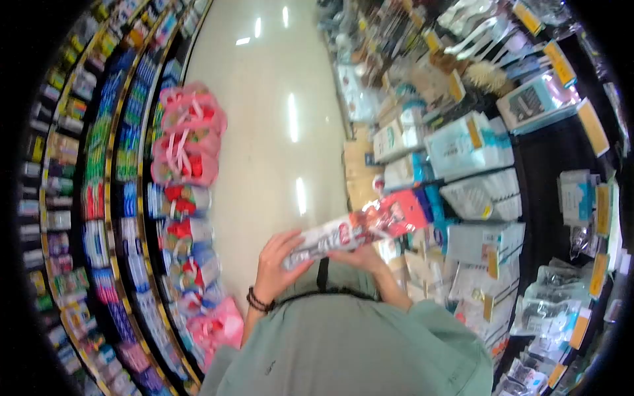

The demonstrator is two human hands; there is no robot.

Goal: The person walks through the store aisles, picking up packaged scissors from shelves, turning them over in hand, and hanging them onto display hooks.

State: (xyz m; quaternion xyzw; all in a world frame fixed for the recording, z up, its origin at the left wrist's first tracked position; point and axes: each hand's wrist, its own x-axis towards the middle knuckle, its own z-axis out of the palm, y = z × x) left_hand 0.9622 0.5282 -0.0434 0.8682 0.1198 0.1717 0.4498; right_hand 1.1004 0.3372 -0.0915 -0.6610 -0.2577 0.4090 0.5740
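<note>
A long, narrow plastic-wrapped package (360, 228) lies across both my hands in front of my waist. Its far right end is pink with a picture on it, and the rest is white and grey with red lettering too blurred to read. My left hand (281, 259), with a dark beaded bracelet on the wrist, grips the left end, thumb below and fingers behind it. Under the middle of the package, my right hand (360, 257) supports it, most of its fingers hidden. The package tilts upward to the right.
Shelves of boxed goods (135, 132) line the left side, with pink bags (188, 142) hanging off their edge. On the right, racks hold packs of white and blue goods (469, 148) with yellow price tags (560, 63). A shiny pale floor (264, 132) runs between.
</note>
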